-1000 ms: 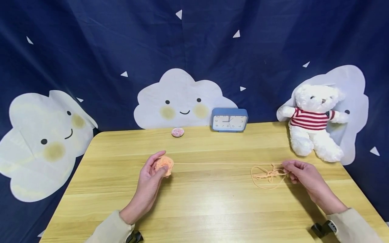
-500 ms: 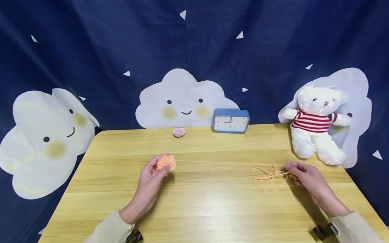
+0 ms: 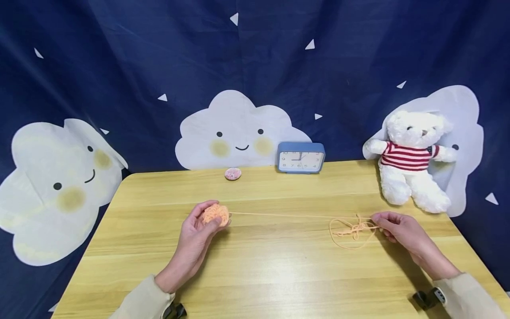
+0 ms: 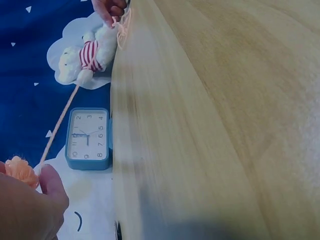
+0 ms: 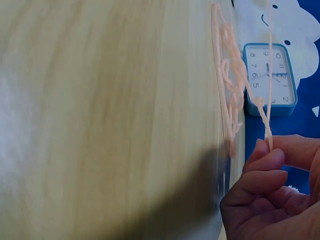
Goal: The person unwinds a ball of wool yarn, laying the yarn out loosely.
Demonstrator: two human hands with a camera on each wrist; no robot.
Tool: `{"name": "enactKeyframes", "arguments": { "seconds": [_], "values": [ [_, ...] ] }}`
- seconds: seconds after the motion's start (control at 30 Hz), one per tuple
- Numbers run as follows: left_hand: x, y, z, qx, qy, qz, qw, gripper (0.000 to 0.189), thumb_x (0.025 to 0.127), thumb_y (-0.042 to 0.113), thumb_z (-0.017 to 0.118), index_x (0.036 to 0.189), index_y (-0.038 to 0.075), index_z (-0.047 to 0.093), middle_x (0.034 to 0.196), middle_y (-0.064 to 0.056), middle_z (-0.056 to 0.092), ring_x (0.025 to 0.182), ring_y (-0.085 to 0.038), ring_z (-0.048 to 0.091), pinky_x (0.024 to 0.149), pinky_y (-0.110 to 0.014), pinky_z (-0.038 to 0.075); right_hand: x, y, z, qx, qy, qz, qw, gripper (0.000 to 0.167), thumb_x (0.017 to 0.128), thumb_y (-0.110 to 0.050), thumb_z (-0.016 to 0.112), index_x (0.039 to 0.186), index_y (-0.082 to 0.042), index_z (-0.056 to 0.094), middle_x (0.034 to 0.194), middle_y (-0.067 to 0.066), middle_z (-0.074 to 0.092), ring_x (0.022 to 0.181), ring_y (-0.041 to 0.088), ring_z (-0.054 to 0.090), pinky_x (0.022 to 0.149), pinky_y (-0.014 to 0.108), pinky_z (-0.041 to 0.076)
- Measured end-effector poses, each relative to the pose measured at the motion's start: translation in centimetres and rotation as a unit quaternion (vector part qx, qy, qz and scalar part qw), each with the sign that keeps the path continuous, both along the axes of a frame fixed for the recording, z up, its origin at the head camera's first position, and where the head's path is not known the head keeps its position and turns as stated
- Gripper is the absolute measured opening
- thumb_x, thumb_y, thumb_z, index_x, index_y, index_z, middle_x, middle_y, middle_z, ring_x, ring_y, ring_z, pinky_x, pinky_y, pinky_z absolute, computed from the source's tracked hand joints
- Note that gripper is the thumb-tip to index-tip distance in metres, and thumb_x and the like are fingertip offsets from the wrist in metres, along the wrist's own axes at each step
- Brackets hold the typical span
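Note:
My left hand (image 3: 195, 235) grips a small ball of peach yarn (image 3: 216, 215), thumb across its front. From the ball a strand of yarn (image 3: 279, 215) runs nearly straight to my right hand (image 3: 402, 230), which pinches it between thumb and forefinger. A loose tangle of the same yarn (image 3: 353, 229) lies left of the right fingertips. In the right wrist view the taut strand and the tangle (image 5: 232, 75) meet at the pinch (image 5: 270, 144). The left wrist view shows part of the yarn ball (image 4: 21, 171) behind the left thumb.
At the back of the wooden table (image 3: 271, 274) stand a blue alarm clock (image 3: 301, 157) and a small round pink patterned object (image 3: 233, 173). A white teddy bear (image 3: 414, 159) in a striped shirt sits at the back right. A dark blue cloud-print curtain (image 3: 342, 53) hangs behind.
The left fingers shift slightly around the yarn ball, which turns a little in the hand. The right hand keeps its pinch nearly in place, and the strand stays stretched.

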State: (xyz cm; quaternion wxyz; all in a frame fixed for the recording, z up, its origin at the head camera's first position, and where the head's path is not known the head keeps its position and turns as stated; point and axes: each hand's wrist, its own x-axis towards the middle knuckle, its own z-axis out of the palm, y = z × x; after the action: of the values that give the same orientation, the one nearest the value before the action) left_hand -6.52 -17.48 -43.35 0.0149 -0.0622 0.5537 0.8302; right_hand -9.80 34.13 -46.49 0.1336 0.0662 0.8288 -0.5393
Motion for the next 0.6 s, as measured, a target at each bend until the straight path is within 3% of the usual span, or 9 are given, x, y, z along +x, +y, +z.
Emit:
{"name": "enactKeyframes", "arguments": {
  "seconds": [0.33,0.6],
  "values": [
    [0.13,0.15,0.1,-0.044,0.009,-0.005,0.999,0.046,0.106,-0.003,0.068,0.149,-0.005,0.052,0.125,-0.009,0.068,0.096,-0.012,0.065,0.077,-0.024,0.06,-0.33,-0.02,-0.03,0.01,0.0,0.03,0.9995,0.019,0.112,-0.011,0.061,0.118,0.003,0.072,0.083,-0.003,0.061,0.073,0.011,0.055,0.061,0.025,0.048],
    [0.19,-0.14,-0.21,-0.006,0.041,-0.031,0.9986,0.049,0.11,0.001,0.062,0.156,-0.006,0.045,0.129,-0.013,0.065,0.106,-0.022,0.074,0.089,-0.033,0.064,-0.3,0.1,-0.15,-0.002,-0.001,0.026,0.9997,0.016,0.111,-0.009,0.062,0.116,0.002,0.072,0.086,-0.004,0.064,0.075,0.011,0.057,0.061,0.025,0.049]
  ]
}}
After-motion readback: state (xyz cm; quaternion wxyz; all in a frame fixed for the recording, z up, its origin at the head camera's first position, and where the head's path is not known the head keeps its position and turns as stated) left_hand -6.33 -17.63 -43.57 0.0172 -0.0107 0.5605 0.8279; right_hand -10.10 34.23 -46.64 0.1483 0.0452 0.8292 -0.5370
